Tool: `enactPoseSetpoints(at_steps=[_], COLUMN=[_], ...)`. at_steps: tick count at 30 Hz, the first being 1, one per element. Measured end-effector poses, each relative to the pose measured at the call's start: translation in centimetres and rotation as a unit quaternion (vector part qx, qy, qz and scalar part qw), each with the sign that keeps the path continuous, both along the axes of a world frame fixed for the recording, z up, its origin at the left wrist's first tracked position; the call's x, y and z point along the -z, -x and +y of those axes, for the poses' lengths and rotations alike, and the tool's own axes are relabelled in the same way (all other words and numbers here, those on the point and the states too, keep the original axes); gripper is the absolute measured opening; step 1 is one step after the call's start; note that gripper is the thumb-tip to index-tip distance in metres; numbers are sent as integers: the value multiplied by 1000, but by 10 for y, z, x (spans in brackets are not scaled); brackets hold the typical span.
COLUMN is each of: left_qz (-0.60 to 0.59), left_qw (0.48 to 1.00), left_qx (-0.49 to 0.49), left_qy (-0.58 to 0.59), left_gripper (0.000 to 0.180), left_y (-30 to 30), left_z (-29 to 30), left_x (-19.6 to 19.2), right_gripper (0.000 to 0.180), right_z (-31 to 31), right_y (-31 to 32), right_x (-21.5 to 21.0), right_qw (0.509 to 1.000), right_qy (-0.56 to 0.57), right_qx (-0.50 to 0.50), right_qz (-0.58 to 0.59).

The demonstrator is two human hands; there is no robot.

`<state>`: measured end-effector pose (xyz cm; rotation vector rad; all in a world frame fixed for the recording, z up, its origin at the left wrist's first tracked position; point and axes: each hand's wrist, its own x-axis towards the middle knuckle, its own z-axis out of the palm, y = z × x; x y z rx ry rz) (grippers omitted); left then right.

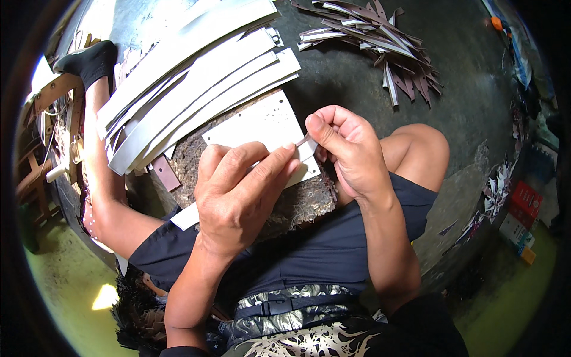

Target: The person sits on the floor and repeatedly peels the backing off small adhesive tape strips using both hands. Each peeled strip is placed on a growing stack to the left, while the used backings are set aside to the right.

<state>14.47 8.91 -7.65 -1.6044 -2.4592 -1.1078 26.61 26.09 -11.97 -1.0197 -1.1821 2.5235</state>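
Note:
A thin brownish strip (304, 141) spans the short gap between my hands, over a white sheet (256, 124) with a few small dark holes. My right hand (357, 154) is closed, its thumb and forefinger pinching the strip's right end. The fingertips of my left hand (235, 193) are pressed together on the strip's other end, at the sheet's surface. Under the sheet lies a rough brown block (312, 199) across my lap. A narrow white end pokes out below my left wrist. My left fingers hide part of the sheet.
Long white strips (196, 77) lie stacked to the far left. A loose pile of cut brown and white pieces (380, 44) lies on the dark floor at the far right. A small brown piece (165, 174) sits left of the block. Scraps (496, 190) and a red packet (525, 201) are at right.

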Motion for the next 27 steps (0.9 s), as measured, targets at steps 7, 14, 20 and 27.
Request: enactPoseSetpoints(at_steps=[7,14,20,27], left_qz=[1,-5,-3,-3], left_qw=[1000,1000,1000,1000], left_qx=[-1,-3,-3,-3], left_qy=[-3,2,-2,2], left_gripper=[36,36,36,36], left_y=[0,-2,-1,-2], left_z=[2,2,3,2], left_x=[0,-1,0,0], right_gripper=[19,20,20,23], right_z=[7,13,13,11], right_y=[-3,-6,-5,-2], right_x=[10,24,30,40], right_qw=[1000,999,997,991], right_qy=[-13,-23,-42,-83], right_qx=[-21,-18,-4,8], right_qz=[-3,-31,-60,-108])
